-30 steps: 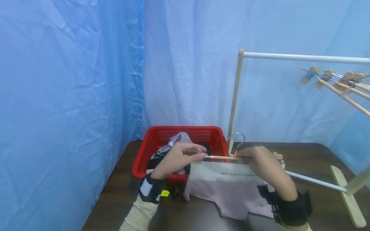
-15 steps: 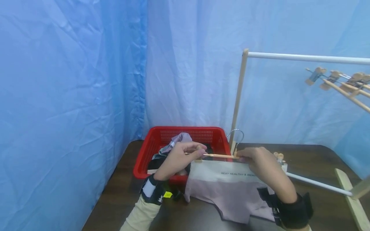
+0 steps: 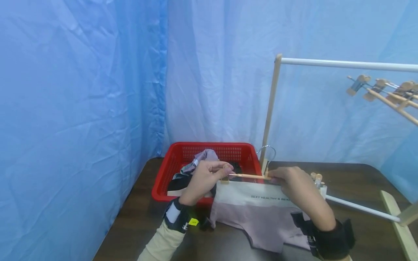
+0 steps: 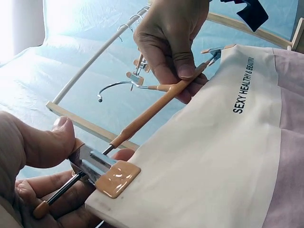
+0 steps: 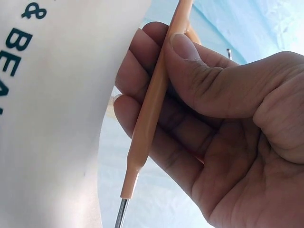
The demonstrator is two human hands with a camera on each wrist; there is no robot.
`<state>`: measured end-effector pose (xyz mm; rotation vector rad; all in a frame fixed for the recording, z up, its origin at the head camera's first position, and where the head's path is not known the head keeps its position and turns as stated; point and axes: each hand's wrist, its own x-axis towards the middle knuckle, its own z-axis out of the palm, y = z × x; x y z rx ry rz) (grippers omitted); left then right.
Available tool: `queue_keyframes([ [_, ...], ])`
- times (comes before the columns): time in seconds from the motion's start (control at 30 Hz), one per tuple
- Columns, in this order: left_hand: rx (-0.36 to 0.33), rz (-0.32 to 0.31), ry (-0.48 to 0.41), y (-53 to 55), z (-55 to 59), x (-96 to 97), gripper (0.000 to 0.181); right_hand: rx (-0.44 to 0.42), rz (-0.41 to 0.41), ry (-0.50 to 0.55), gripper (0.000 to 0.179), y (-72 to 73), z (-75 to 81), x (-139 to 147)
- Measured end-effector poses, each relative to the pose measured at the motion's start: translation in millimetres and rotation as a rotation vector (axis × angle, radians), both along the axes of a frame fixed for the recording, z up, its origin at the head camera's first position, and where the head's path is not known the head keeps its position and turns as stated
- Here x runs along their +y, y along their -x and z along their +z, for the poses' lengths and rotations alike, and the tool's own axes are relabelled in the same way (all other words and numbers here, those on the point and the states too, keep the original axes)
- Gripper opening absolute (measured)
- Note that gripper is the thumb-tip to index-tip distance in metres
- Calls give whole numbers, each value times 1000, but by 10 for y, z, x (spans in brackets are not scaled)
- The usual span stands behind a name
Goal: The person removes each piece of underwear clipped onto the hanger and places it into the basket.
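Note:
A clip hanger [image 3: 248,176] with a wood-coloured bar spans both hands, its metal hook [image 4: 116,84] pointing away from the garment. My left hand [image 3: 203,180] pinches the near clip [image 4: 118,179], thumb on its lever; the clip's pad lies over a corner of the white edge. My right hand [image 3: 291,181] grips the bar by the hook's base, thumb across it. From the hanger hangs a two-tone garment [image 3: 261,215], white with black lettering above and mauve below. The far clip [image 4: 216,54] sits at the garment's other corner.
A red basket [image 3: 156,181] with more clothes stands behind my left hand. On the right is a rack with a white rail [image 3: 346,64] and wooden feet [image 3: 398,224]; several clip hangers [image 3: 392,94] hang there. Blue curtains [image 3: 215,72] enclose the brown table [image 3: 130,224].
The head view has shifted slightly, so rack and basket appear a little further right. Both hands keep their hold on the hanger and its clip, nearly still.

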<state>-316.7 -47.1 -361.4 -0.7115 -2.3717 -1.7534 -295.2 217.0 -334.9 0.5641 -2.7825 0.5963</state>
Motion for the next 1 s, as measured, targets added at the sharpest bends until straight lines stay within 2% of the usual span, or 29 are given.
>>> queue_keyframes([
  [0.37,11,1,-19,28,-43,5,26,-18,-11,-6,24,-4,10,-8],
  [0.63,10,3,-40,9,-56,15,27,-36,-23,-8,25,-18,11,-10],
  [1.0,12,48,-22,-30,-29,33,23,7,-2,-4,23,-39,4,7],
])
